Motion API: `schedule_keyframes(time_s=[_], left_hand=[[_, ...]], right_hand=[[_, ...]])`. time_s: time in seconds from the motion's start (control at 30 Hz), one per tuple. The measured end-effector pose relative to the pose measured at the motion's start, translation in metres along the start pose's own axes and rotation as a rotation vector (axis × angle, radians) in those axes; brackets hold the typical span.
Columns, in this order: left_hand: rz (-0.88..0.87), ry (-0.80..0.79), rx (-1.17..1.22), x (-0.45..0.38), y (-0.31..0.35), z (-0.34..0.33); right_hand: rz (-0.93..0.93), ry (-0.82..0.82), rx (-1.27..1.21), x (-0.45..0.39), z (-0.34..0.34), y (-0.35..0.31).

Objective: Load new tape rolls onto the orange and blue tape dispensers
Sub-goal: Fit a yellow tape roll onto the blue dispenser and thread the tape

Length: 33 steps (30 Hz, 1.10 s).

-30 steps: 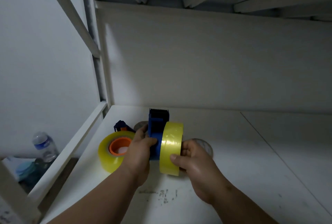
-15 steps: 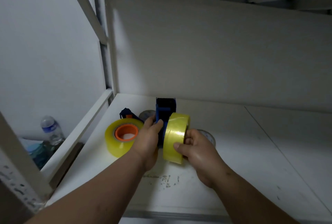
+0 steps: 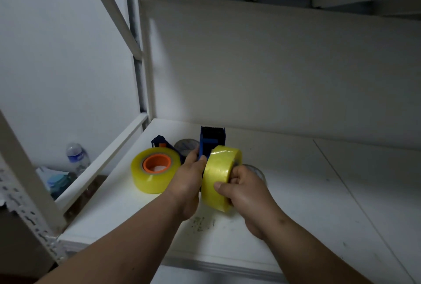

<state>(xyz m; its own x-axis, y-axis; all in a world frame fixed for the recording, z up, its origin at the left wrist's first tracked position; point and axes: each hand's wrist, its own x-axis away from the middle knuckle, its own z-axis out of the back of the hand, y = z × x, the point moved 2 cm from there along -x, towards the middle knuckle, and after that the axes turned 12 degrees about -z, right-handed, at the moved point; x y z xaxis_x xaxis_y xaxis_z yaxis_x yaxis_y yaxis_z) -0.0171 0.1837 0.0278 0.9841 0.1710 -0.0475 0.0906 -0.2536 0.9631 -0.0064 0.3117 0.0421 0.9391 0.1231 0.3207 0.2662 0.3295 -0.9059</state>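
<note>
Single head view, close, downward onto white shelf [image 3: 319,204].

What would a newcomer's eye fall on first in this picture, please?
Probably the yellow tape roll at centre, gripped by the right hand against the blue dispenser, which the left hand holds. Next, left of it, a second yellow roll lying flat on the white shelf around an orange hub.

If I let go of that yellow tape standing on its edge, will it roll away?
Probably. The yellow tape roll is round and held upright between the right hand and the blue dispenser, so freed it could roll or topple. It looks thick and full, likely heavy for its size. The other roll lies flat and seems steadier.
</note>
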Motion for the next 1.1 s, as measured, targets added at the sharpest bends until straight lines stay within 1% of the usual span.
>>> schedule_keyframes(time_s=[0.13, 0.37, 0.47, 0.53, 0.6, 0.73, 0.83, 0.97, 1.1], left_hand=[[0.007, 0.036, 0.05, 0.005, -0.002, -0.002], [0.061, 0.161, 0.143, 0.004, 0.001, 0.012], [0.086, 0.203, 0.174, -0.001, 0.007, 0.023], [0.09, 0.212, 0.174, -0.005, 0.01, 0.032], [0.087, 0.204, 0.167, -0.007, 0.011, 0.038], [0.043, 0.145, 0.114, -0.009, 0.014, 0.046], [0.013, 0.128, 0.098, -0.01, 0.014, 0.05], [0.015, 0.117, 0.205, -0.013, 0.017, 0.054], [0.024, 0.155, 0.233, -0.017, 0.015, 0.063]], right_hand=[[0.043, -0.026, 0.053, 0.006, 0.004, 0.005], [0.162, -0.054, 0.298, 0.014, 0.0, 0.005], [0.195, -0.05, 0.337, 0.014, -0.007, 0.0], [0.185, -0.06, 0.331, 0.012, -0.012, -0.003], [0.145, -0.066, 0.282, 0.007, -0.018, -0.004], [0.042, -0.064, 0.031, 0.0, -0.029, -0.002], [0.002, -0.064, -0.101, -0.001, -0.033, 0.0], [-0.052, -0.084, -0.376, -0.002, -0.029, 0.0], [0.007, -0.003, -0.408, -0.003, -0.018, 0.0]])
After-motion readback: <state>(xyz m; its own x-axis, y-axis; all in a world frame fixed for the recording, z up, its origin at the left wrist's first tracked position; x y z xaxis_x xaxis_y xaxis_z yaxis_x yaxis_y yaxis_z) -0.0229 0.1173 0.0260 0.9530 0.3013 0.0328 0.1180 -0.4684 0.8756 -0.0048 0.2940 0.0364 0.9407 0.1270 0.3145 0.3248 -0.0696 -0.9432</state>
